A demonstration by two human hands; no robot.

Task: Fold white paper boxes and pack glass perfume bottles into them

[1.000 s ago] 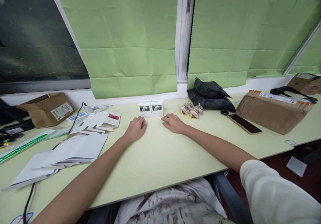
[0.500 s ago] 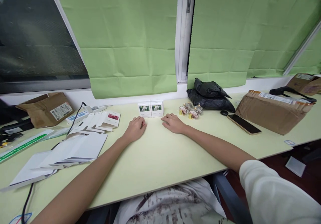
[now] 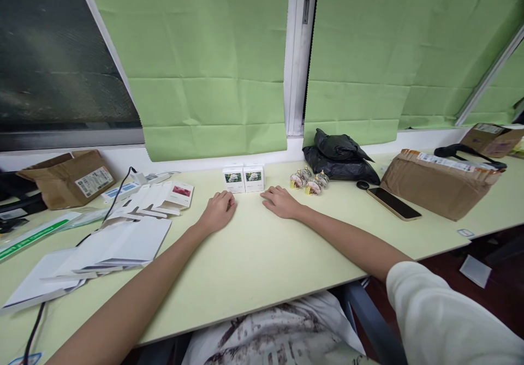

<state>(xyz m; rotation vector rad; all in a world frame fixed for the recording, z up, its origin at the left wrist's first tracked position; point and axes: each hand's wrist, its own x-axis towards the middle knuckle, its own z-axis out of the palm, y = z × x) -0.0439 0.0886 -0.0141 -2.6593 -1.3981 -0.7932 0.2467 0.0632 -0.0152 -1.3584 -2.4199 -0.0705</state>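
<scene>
Two small white boxes (image 3: 244, 185) with flower pictures on their fronts stand side by side toward the back of the table. My left hand (image 3: 218, 211) rests on the tabletop just in front and left of them, its fingers curled in; no object shows in it. On the front right of the boxes lies my right hand (image 3: 281, 201), palm down, fingers loosely stretched out and holding nothing. Beyond it sit several small round clear ornaments (image 3: 313, 184) with gold tops and yellow tags.
Flattened white cartons (image 3: 135, 242) spread across the left side, crossed by a black cable (image 3: 118, 193). An opened brown box (image 3: 67, 179) stands behind them. To the right are a black plastic bag (image 3: 344, 160), a phone (image 3: 393, 203) and a brown carton (image 3: 440, 185).
The view has shifted slightly, so everything sits a little further left. Both hands keep the same place and pose on the table.
</scene>
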